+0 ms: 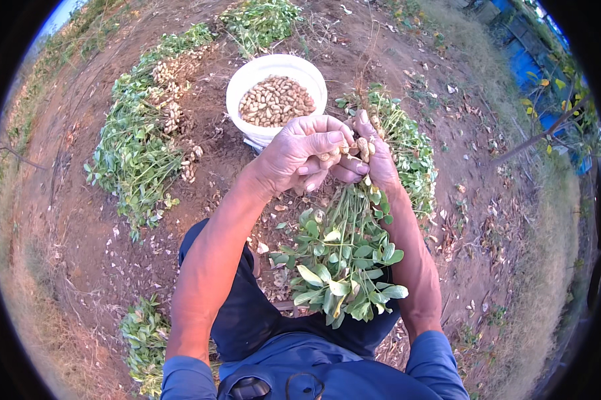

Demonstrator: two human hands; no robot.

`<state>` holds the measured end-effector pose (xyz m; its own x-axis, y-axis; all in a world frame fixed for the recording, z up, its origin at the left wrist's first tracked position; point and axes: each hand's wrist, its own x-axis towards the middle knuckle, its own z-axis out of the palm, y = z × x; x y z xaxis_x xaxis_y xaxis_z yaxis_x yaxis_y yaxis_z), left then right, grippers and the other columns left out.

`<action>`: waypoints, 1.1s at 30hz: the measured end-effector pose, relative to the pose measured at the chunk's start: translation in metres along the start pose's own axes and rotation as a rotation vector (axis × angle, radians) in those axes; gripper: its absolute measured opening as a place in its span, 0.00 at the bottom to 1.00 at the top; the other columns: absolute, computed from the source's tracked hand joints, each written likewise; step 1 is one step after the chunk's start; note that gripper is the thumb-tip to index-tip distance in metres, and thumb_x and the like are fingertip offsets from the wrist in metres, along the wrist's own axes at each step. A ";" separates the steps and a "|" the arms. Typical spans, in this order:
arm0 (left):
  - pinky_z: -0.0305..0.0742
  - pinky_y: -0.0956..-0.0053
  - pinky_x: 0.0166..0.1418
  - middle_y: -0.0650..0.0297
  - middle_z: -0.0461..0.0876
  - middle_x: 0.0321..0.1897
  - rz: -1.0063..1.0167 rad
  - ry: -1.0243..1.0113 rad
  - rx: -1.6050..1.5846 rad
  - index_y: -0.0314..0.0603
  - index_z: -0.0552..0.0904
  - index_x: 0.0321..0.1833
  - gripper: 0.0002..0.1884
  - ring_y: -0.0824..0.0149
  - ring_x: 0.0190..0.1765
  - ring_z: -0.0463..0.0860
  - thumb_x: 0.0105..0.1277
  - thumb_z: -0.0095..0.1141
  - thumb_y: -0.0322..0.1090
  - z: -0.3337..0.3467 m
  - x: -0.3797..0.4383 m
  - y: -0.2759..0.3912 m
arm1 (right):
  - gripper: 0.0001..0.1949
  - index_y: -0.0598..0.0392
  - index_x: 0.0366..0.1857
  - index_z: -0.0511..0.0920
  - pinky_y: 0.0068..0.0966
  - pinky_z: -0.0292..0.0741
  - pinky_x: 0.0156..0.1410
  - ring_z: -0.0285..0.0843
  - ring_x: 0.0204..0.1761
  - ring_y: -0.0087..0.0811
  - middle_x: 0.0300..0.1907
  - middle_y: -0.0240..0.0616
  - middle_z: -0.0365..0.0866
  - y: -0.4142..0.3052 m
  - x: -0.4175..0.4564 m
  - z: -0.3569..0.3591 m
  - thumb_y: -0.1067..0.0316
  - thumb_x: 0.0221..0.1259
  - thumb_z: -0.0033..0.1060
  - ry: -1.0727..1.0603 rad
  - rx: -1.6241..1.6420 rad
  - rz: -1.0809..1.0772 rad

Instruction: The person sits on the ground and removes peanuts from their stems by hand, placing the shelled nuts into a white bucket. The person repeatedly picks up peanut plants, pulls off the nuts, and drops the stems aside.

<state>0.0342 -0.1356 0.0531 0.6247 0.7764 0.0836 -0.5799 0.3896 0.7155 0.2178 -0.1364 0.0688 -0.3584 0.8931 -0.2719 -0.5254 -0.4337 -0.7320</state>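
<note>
My right hand [378, 157] grips a peanut plant [348, 265] near its root end. The leafy stems hang down over my lap, and thin roots stick up past my thumb. A few tan peanut pods [364, 149] still hang at the base, between both hands. Close against them, my left hand [305, 150] has its thumb and fingers closed on peanut pods [333, 151]. Whether those pods are loose or joined to the plant cannot be told. Just beyond my left hand stands a white bucket [234, 107], partly filled with picked peanuts [275, 101].
Uprooted peanut plants with pods [135, 135] lie in a long heap on the left. More plants lie at the top [263, 22], beyond my right hand [410, 150] and at lower left [145, 340]. Dry leaves litter the brown soil [475, 190]. A thin branch [540, 132] juts in at right.
</note>
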 end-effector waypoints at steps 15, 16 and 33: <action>0.86 0.76 0.32 0.60 0.83 0.34 0.307 0.499 0.321 0.31 0.78 0.64 0.18 0.78 0.25 0.80 0.80 0.59 0.38 -0.048 0.022 0.053 | 0.18 0.49 0.39 0.75 0.23 0.64 0.21 0.67 0.18 0.21 0.25 0.32 0.77 -0.021 0.013 -0.041 0.45 0.80 0.58 0.096 0.156 -0.166; 0.88 0.73 0.38 0.58 0.84 0.37 0.336 0.680 0.533 0.31 0.76 0.67 0.22 0.74 0.31 0.85 0.79 0.61 0.40 -0.053 0.035 0.051 | 0.18 0.49 0.38 0.74 0.24 0.66 0.22 0.69 0.19 0.21 0.26 0.33 0.77 -0.020 0.014 -0.040 0.46 0.80 0.58 0.140 0.107 -0.183; 0.81 0.72 0.36 0.61 0.83 0.37 0.705 0.498 1.403 0.36 0.84 0.55 0.19 0.68 0.33 0.86 0.64 0.76 0.32 0.030 0.017 -0.019 | 0.20 0.56 0.44 0.79 0.33 0.87 0.46 0.87 0.37 0.32 0.37 0.39 0.87 -0.005 0.023 -0.025 0.47 0.83 0.53 0.092 0.103 -0.269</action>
<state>0.0714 -0.1448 0.0615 0.0797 0.7759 0.6258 0.4109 -0.5976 0.6885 0.2310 -0.1108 0.0504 -0.1273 0.9825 -0.1357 -0.6691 -0.1861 -0.7195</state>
